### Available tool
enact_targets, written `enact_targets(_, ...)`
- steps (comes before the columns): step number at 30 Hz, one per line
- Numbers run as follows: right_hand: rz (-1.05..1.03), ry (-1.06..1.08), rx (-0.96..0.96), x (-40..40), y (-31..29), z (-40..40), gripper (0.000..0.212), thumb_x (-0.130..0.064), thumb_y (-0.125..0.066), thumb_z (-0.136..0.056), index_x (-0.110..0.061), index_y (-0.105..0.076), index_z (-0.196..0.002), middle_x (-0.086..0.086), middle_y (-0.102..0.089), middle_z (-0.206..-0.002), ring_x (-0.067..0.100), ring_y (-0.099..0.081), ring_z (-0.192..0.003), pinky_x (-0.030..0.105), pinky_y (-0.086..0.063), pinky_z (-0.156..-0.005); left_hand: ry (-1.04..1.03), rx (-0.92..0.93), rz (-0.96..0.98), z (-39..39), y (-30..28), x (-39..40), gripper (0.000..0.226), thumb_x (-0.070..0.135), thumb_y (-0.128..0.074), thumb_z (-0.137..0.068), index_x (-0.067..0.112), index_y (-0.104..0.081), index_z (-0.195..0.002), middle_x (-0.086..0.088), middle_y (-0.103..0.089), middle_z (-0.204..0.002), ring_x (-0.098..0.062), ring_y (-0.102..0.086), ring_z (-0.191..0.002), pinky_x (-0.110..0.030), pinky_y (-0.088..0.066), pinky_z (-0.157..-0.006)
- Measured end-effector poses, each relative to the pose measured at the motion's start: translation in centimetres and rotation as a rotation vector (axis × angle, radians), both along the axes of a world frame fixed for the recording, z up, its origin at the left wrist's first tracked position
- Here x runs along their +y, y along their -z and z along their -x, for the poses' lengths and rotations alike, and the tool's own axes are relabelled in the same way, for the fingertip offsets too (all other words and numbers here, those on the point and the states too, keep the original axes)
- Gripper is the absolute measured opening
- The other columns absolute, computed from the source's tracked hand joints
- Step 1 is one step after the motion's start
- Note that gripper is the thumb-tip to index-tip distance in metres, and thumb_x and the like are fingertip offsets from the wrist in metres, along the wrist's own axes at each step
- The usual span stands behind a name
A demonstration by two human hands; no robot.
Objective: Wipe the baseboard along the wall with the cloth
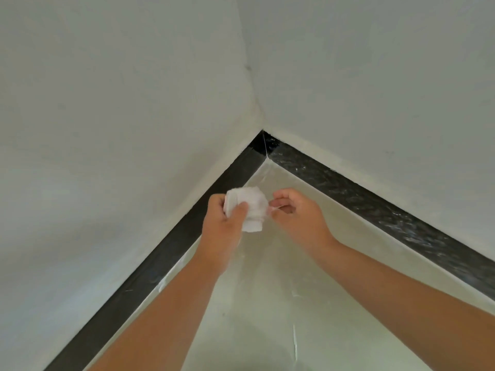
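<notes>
Two pale walls [120,103] meet in a corner, the dark baseboard [166,253] running along both. Wiping looks not yet begun: the left hand [225,226] grips the wadded white cloth [247,207] above the floor [267,303], the right hand [297,212] pinching its loose thread. No writing visible.

There is one view only, from a wide-angle camera worn on the person's head. It looks forward and steeply down into a room corner, close to it. Two walls [107,103] fill the upper half, their lines bowed by the lens. The dark baseboard [375,207] runs out toward both lower edges, and the floor [267,303] lies between, with both forearms entering from below.
</notes>
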State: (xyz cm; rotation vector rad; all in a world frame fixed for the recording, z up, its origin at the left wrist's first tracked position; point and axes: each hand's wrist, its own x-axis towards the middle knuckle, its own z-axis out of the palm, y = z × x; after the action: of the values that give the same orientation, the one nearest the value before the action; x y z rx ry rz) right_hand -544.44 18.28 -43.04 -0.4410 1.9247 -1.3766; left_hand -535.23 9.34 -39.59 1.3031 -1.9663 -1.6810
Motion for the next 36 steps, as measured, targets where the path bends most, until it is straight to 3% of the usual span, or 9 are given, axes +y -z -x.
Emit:
enact_targets(4, -0.374, -0.258, 0.384, 1.0, 2.3, 1.1, 0.030, -0.015, -0.049, -0.092, -0.005, -0.055, -0.119, 0.008, -0.060, -0.118, 0.023, -0.054, -0.111, 0.020, -0.036, -0.090, 0.171, -0.002, 0.201, 1.2, 0.6, -0.9, 0.051, 0.005, -0.044, -0.093, 0.022, -0.028, -0.138, 0.013, -0.040, -0.117, -0.005, -0.042, -0.104, -0.012, -0.036, -0.085)
enact_targets(8, -0.587, -0.659, 0.646, 3.9, 3.4, 0.9, 0.034, -0.022, -0.039, -0.095, -0.010, -0.050, -0.124, 0.004, -0.039, -0.142, 0.019, -0.030, -0.135, 0.023, -0.028, -0.108, 0.275, -0.018, 0.255, 3.3, 1.7, -1.5, 0.046, -0.003, -0.035, -0.094, 0.021, -0.049, -0.131, 0.001, -0.045, -0.109, -0.009, -0.042, -0.103, -0.009, -0.034, -0.083)
enact_targets(12, -0.633, -0.685, 0.838, 6.2, 2.6, 0.3, 0.046, -0.028, -0.029, -0.092, -0.006, -0.052, -0.125, 0.012, -0.040, -0.143, 0.030, -0.031, -0.138, 0.036, -0.034, -0.108, 0.185, -0.078, 0.301, 5.6, 3.6, -1.6, 0.041, 0.003, -0.036, -0.096, 0.016, -0.047, -0.133, -0.016, -0.050, -0.121, -0.022, -0.047, -0.111, -0.010, -0.029, -0.080)
enact_targets(16, -0.920, -0.799, 0.614, 9.0, 1.8, -0.6, 0.049, -0.032, -0.026, -0.100, -0.021, -0.015, -0.147, 0.001, 0.005, -0.157, 0.019, 0.007, -0.145, 0.031, -0.006, -0.117, 0.096, -0.093, 0.303, 7.3, 5.3, -2.1, 0.047, 0.014, -0.047, -0.094, 0.017, -0.036, -0.140, -0.018, -0.049, -0.125, -0.025, -0.045, -0.116, -0.017, -0.031, -0.088)
enact_targets(20, -1.078, -0.714, 0.545, 10.3, 2.7, -2.2, 0.058, -0.038, -0.026, -0.099, -0.022, -0.001, -0.148, 0.006, 0.021, -0.154, 0.028, 0.014, -0.144, 0.042, -0.002, -0.117, 0.005, -0.006, 0.256, 8.9, 6.3, -1.4, 0.054, 0.009, -0.053, -0.091, 0.019, -0.033, -0.141, -0.012, -0.049, -0.132, -0.022, -0.045, -0.121, -0.008, -0.027, -0.086)
enact_targets(24, -1.051, -0.479, 0.717, 10.9, 6.2, -4.3, 0.058, -0.046, -0.022, -0.091, -0.011, -0.055, -0.124, 0.018, -0.044, -0.138, 0.043, -0.049, -0.119, 0.055, -0.046, -0.089, -0.065, 0.085, 0.192, 10.6, 5.9, -1.0, 0.055, 0.002, -0.050, -0.091, 0.021, -0.035, -0.140, -0.005, -0.046, -0.138, -0.017, -0.043, -0.125, -0.002, -0.023, -0.083)
enact_targets(28, -0.988, -0.407, 0.788, 11.4, 9.1, -5.4, 0.064, -0.050, 0.002, -0.094, -0.014, -0.039, -0.126, 0.013, -0.036, -0.136, 0.035, -0.032, -0.123, 0.047, -0.007, -0.105, -0.144, 0.114, 0.149, 11.8, 5.1, -0.5, 0.055, -0.003, -0.050, -0.090, 0.020, -0.039, -0.138, -0.003, -0.045, -0.139, -0.015, -0.045, -0.124, 0.000, -0.023, -0.082)
enact_targets(32, -0.931, -0.294, 0.835, 11.8, 9.7, -5.6, 0.064, -0.053, 0.002, -0.094, -0.016, -0.037, -0.127, 0.012, -0.032, -0.138, 0.034, -0.031, -0.125, 0.045, -0.002, -0.108, -0.118, 0.128, 0.192, 11.6, 4.3, 0.4, 0.051, -0.003, -0.052, -0.089, 0.018, -0.043, -0.135, -0.003, -0.049, -0.135, -0.013, -0.047, -0.120, 0.000, -0.027, -0.083)
enact_targets(36, -0.878, -0.265, 0.856, 11.9, 10.2, -5.7, 0.063, -0.053, 0.001, -0.094, -0.017, -0.037, -0.128, 0.010, -0.031, -0.139, 0.033, -0.016, -0.137, 0.044, 0.005, -0.114, 0.181, 0.110, 0.275, 9.1, 4.7, 3.2, 0.050, 0.000, -0.052, -0.090, 0.016, -0.043, -0.136, -0.006, -0.059, -0.118, -0.016, -0.055, -0.096, -0.006, -0.038, -0.081)
